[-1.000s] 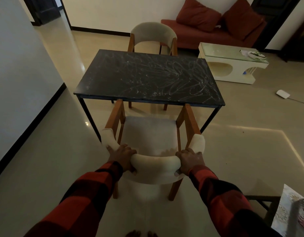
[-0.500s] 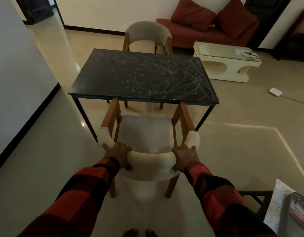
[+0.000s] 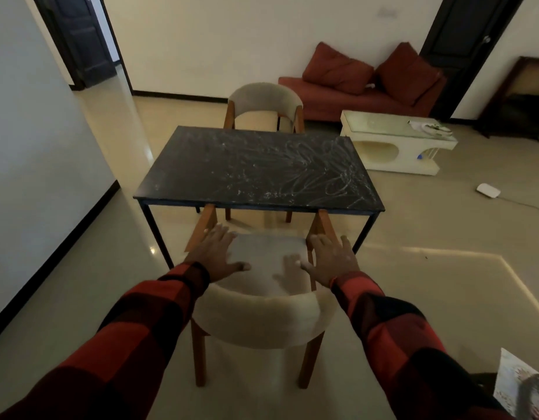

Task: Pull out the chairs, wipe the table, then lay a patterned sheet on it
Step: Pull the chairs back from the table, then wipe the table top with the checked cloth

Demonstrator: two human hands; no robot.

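While both hands hung free of the near chair, the scene read as follows, each place given from the table [image 3: 256, 171].

Left hand [image 3: 215, 256]: fingers straight and spread, holding nothing, above the chair seat just in front of the table's near edge.

Near chair [image 3: 262, 316]: out from the table's near edge, pale backrest toward the person, front legs at that edge.

Right hand [image 3: 330, 262]: fingers likewise spread and loose, gripping nothing, above the seat's right side, just before the table's near edge.

Table top: dark, covered in pale scribbles and smears, not yet wiped.

Far chair [image 3: 263, 109]: at the table's far edge, seat partly under it by the look of it, not yet drawn out.

Patterned sheet [image 3: 516, 386]: a printed piece showed at the frame's lower right corner, well off the table's near right side; whether it was the sheet I judged likely but could not confirm.

Step in hand: pulling out the chairs; the near one looked done.

Next move, as a judgement: go round to the table's far edge and draw that chair back before any wiping.

Change from the earlier frames: both hands had gripped the near chair's backrest half a second before; now they had let go and lifted forward over the seat.
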